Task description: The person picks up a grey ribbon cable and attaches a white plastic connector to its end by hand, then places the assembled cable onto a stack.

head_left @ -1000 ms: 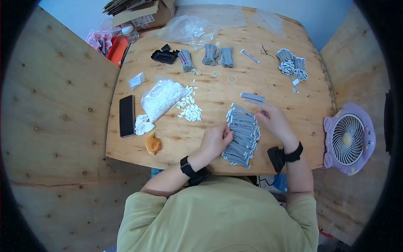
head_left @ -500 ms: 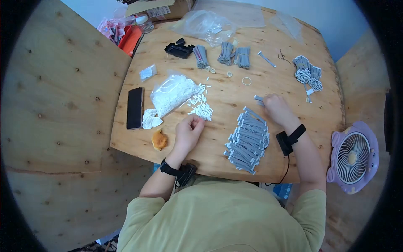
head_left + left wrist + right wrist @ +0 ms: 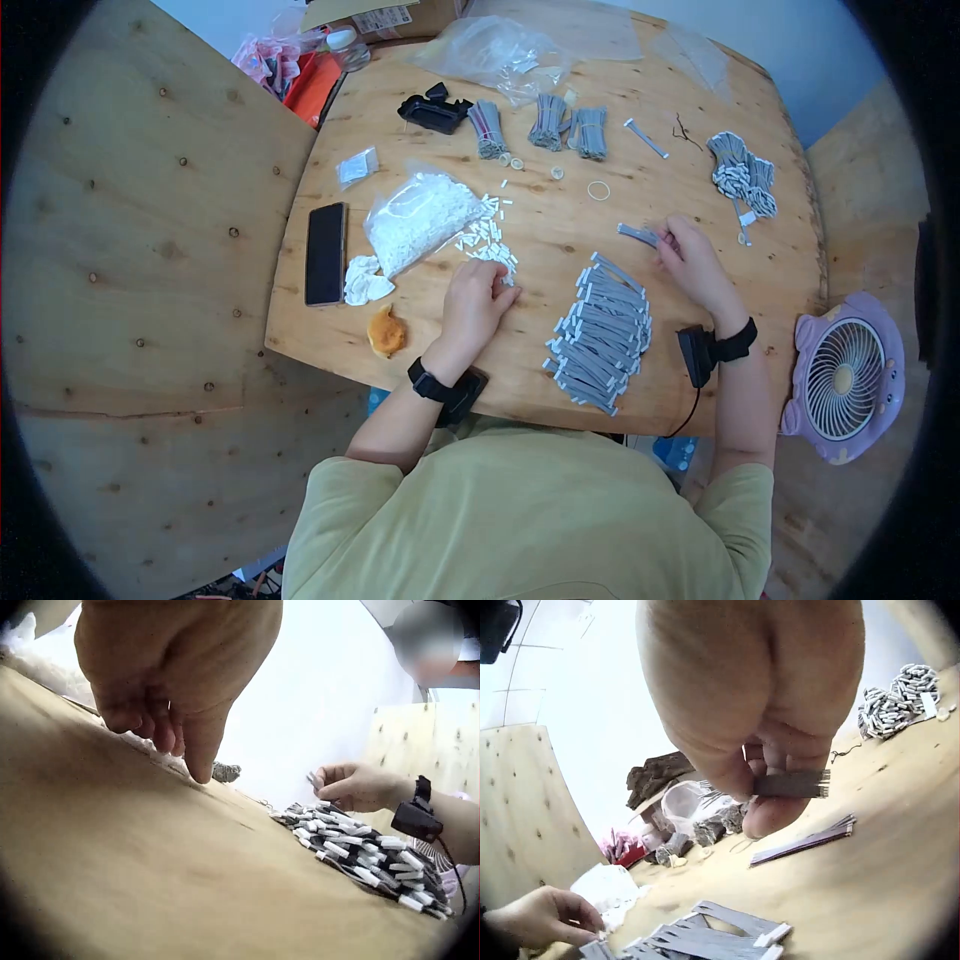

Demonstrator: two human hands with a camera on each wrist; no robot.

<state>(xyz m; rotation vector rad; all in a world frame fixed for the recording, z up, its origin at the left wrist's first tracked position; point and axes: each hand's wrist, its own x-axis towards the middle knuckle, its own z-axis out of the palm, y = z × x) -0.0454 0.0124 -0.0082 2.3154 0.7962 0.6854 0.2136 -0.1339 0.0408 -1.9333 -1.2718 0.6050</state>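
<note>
My left hand is down at the near edge of a spill of small white plastic connector pieces, its fingertips among them. In the left wrist view its thumb reaches to the table, a little apart from the bent fingers. My right hand pinches a short grey ribbon cable between thumb and fingers, bare wire ends sticking out. Under it lie a few loose ribbon cables. Between both hands spreads a layered pile of grey cables with white connectors.
A bag of white pieces, a phone and a piece of bread lie at left. Tied cable bundles and a black plastic tray stand farther back. Looped cable bundles and a purple fan are at right.
My left hand has gone from the cable pile left to the white pieces. My right hand has reached to the loose cables and drawn back slightly with one pinched. The head view has shifted.
</note>
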